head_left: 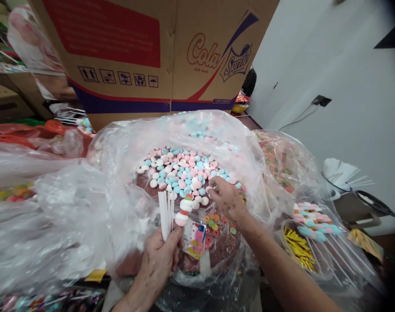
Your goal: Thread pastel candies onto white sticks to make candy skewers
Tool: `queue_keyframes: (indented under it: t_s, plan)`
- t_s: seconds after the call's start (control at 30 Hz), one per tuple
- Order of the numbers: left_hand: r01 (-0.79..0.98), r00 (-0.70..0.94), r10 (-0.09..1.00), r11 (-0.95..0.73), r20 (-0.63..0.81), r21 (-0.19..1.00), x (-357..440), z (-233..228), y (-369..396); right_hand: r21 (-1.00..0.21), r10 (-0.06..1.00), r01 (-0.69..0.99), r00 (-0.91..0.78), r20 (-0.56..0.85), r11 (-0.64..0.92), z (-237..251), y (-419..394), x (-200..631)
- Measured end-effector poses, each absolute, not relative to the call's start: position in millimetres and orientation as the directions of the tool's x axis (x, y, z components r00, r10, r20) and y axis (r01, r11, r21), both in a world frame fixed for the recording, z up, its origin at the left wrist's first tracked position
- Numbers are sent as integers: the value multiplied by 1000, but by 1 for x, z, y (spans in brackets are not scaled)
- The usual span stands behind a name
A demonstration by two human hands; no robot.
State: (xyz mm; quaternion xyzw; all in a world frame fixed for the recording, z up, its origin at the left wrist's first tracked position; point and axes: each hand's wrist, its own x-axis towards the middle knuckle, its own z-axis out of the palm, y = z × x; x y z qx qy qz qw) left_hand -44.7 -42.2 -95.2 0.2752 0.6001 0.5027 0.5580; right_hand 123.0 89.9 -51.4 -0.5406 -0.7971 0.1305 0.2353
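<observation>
My left hand is closed around a bundle of white sticks and a candy skewer threaded with pink and white marshmallows and green and red gummy pieces. My right hand reaches over the pile, fingers pinched on a pink marshmallow. Round pink, blue and white marshmallows lie loose inside a clear plastic bag. Just below my right hand are small ring-shaped gummies. A printed clear packet lies beside my left thumb.
A large cardboard box stands behind the bag. To the right, finished marshmallow skewers lie by gold twist ties, with white sticks in a container behind. Bagged gummies sit at left. Another person's arm shows at upper left.
</observation>
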Motion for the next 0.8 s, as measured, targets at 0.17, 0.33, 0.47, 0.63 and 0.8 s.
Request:
queue_keyframes:
  t_s: [0.17, 0.33, 0.47, 0.63, 0.8]
  plan:
    - [-213, -225, 898, 333, -378, 919, -45, -95, -43, -304, 753, 693, -560, 346, 654, -73, 79, 131]
    - [-184, -228, 900, 335, -371, 924, -45, -94, -42, -336, 726, 646, -571, 382, 685, -84, 75, 134]
    - [-181, -211, 901, 345, -379, 921, -46, -93, -42, -402, 768, 656, -512, 384, 639, -88, 78, 137]
    - [-174, -216, 898, 351, -383, 920, -46, -89, -41, -452, 770, 626, -465, 437, 635, -91, 82, 135]
    - [-172, -224, 890, 364, -397, 915, -45, -89, -41, -367, 710, 611, -554, 434, 701, -91, 80, 131]
